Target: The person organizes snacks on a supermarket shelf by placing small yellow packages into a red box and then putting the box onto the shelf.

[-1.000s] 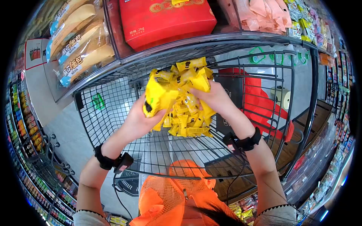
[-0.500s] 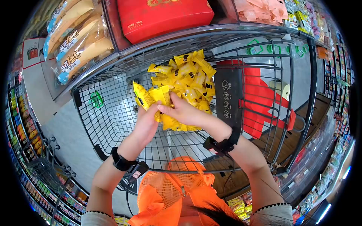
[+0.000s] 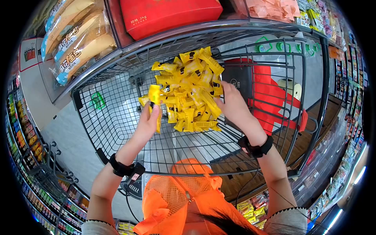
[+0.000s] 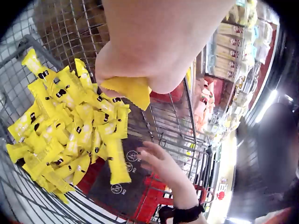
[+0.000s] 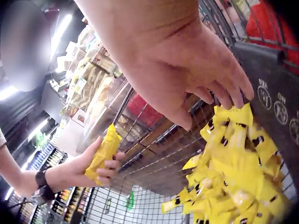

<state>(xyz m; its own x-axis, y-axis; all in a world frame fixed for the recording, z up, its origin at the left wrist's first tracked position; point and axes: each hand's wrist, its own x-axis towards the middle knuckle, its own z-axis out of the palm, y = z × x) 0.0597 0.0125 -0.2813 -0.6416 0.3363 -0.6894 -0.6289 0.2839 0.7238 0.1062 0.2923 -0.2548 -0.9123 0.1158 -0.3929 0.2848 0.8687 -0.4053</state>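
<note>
My left hand [image 3: 148, 124] grips a small yellow snack packet [image 3: 154, 94] at the left side of the pile. In the right wrist view that packet [image 5: 106, 151] stands upright between thumb and fingers. A heap of matching yellow packets [image 3: 186, 78] with black print fills the middle of the cart basket. To the right of the heap my right hand [image 3: 237, 105] holds nothing, its fingers loosely bent and spread. One slightly blurred packet [image 4: 117, 161] lies at the edge of the heap below this hand in the left wrist view.
The wire shopping cart [image 3: 113, 129] surrounds the heap, with a black flap [image 3: 237, 80] and red cloth [image 3: 266, 102] at its right. Beyond it, a shelf holds bagged bread [image 3: 84, 51] and a red box [image 3: 168, 17].
Both hands were together at the heap's left with packets in them. Now the right hand has moved right and let go of its packets, while the left keeps a packet.
</note>
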